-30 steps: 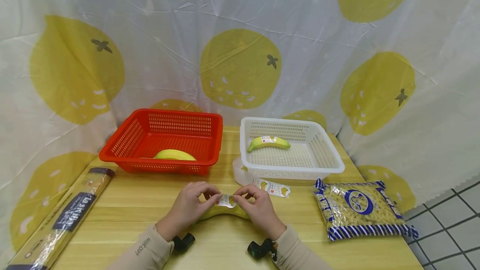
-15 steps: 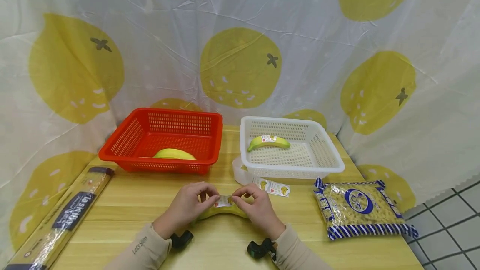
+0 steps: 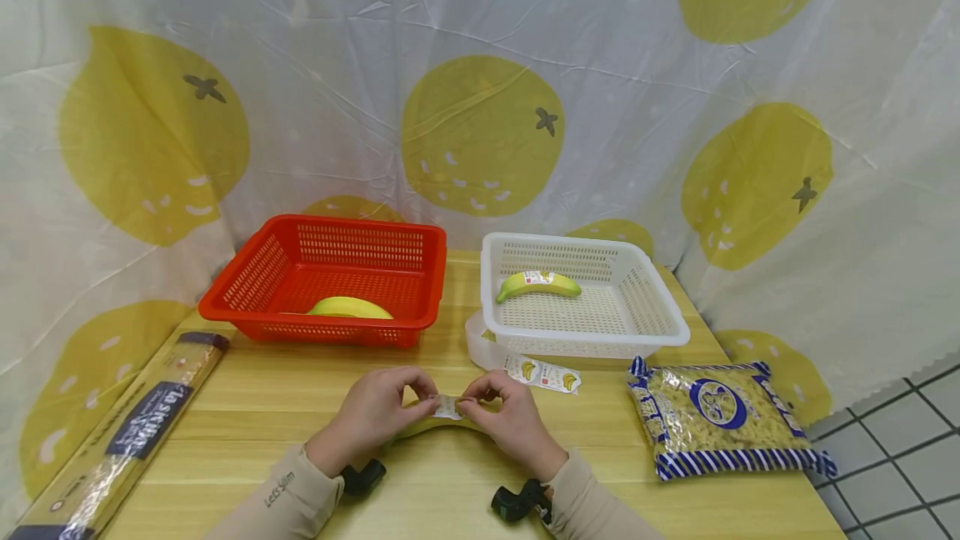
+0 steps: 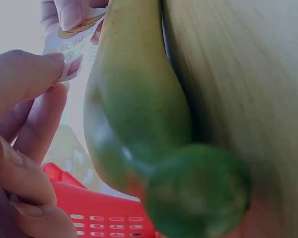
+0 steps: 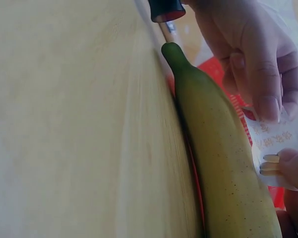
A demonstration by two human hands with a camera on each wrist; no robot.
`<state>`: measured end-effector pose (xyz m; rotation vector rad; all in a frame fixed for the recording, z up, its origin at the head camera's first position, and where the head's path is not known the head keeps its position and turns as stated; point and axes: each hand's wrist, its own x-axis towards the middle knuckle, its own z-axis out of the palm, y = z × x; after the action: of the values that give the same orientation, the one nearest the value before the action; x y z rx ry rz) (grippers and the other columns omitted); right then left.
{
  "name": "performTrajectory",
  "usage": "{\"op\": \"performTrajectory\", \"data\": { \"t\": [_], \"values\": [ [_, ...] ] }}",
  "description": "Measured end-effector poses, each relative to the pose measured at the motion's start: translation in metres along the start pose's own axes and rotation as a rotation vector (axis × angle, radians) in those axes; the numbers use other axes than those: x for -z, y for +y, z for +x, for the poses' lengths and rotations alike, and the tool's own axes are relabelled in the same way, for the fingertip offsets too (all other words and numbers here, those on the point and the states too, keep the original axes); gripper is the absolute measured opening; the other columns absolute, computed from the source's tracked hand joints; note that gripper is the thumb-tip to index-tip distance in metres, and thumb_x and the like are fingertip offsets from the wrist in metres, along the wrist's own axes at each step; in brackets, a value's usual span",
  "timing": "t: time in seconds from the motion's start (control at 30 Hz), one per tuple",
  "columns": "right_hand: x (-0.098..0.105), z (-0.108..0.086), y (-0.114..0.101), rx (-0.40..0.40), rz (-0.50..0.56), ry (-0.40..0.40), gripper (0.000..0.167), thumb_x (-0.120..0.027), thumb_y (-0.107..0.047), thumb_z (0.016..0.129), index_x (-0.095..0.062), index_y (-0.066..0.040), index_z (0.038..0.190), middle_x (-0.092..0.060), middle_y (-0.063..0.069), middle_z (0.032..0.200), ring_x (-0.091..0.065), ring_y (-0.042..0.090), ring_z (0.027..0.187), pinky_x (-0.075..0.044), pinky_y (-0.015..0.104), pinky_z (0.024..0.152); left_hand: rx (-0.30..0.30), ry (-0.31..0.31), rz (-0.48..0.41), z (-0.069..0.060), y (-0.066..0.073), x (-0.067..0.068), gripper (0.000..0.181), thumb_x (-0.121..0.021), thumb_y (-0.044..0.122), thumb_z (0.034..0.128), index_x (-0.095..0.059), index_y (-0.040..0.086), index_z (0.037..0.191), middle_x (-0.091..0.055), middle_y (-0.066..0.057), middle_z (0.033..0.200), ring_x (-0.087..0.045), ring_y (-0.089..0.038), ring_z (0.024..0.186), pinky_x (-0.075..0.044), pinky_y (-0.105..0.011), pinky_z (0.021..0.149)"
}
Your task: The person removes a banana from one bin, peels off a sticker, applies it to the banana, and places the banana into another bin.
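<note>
Head view | left hand and right hand pinched opposite ends of a label, apparently to keep it stretched | banana lay beneath on the table, contact with label unclear | red basket and white basket stood behind, likely leaving working room | versus earlier frame: label slightly lower, baskets unmoved

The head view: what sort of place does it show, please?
Probably an indoor work corner, curtained off: a wood-grain table stands before a fruit-print curtain, with a red basket and a white basket on it.
</note>
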<state>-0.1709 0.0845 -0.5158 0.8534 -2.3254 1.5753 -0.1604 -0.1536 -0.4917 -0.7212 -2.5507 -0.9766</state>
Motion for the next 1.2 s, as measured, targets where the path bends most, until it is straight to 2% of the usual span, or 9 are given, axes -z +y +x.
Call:
{"op": "performTrajectory", "data": {
  "t": [0.17,0.3,0.5,0.77,0.93,1.2],
  "values": [
    [0.002,0.002,-0.015,0.012,-0.001,0.006,0.016,-0.080,0.006,0.083,-0.069,-0.002,0.091,-0.071,0.011,0.089,-0.062,0.027,0.085,-0.053,0.044,0.075,0.007,-0.007,0.023,0.000,0.000,-0.002,0.019,-0.087,0.025,0.0836,-0.070,0.033,0.086,-0.065,0.026,0.081,-0.040,0.005,0.059,-0.036,-0.019,0.053],
    [0.001,0.002,-0.011,0.019,0.001,0.004,0.017,-0.080,0.008,0.083,-0.069,-0.001,0.093,-0.071,0.012,0.089,-0.063,0.026,0.086,-0.054,0.044,0.075,0.016,-0.014,0.022,-0.001,0.001,-0.002,0.020,-0.087,0.025,0.0836,-0.069,0.034,0.086,-0.064,0.026,0.081,-0.041,0.005,0.059,-0.036,-0.019,0.053],
    [-0.002,0.000,0.008,0.043,-0.015,0.002,0.021,-0.083,0.002,0.083,-0.070,-0.008,0.095,-0.072,0.006,0.092,-0.063,0.023,0.087,-0.055,0.041,0.075,0.034,-0.036,0.021,-0.001,0.002,-0.001,0.021,-0.086,0.025,0.0840,-0.068,0.034,0.086,-0.062,0.027,0.079,-0.042,0.004,0.059,-0.037,-0.019,0.054],
    [0.000,0.000,0.014,0.080,-0.011,-0.023,0.019,-0.084,-0.009,0.086,-0.070,-0.016,0.097,-0.073,-0.002,0.094,-0.064,0.018,0.087,-0.055,0.038,0.075,0.043,-0.059,0.034,-0.002,0.000,-0.003,0.023,-0.086,0.028,0.0847,-0.064,0.036,0.086,-0.060,0.026,0.079,-0.046,0.005,0.062,-0.038,-0.020,0.055],
    [-0.002,0.000,0.014,0.069,-0.020,-0.020,0.019,-0.083,-0.009,0.087,-0.070,-0.016,0.098,-0.072,-0.002,0.094,-0.065,0.019,0.087,-0.055,0.036,0.076,0.043,-0.056,0.043,-0.002,-0.002,-0.005,0.024,-0.086,0.028,0.0839,-0.063,0.035,0.086,-0.061,0.024,0.080,-0.049,0.004,0.065,-0.038,-0.020,0.057],
    [-0.004,0.000,0.014,0.024,-0.052,-0.018,0.024,-0.085,-0.009,0.084,-0.069,-0.017,0.100,-0.070,-0.005,0.097,-0.065,0.016,0.090,-0.055,0.032,0.077,0.105,-0.092,-0.011,-0.001,-0.002,-0.010,0.027,-0.088,0.026,0.0816,-0.063,0.029,0.092,-0.060,0.018,0.083,-0.050,-0.001,0.068,-0.039,-0.021,0.060]
  ]
}}
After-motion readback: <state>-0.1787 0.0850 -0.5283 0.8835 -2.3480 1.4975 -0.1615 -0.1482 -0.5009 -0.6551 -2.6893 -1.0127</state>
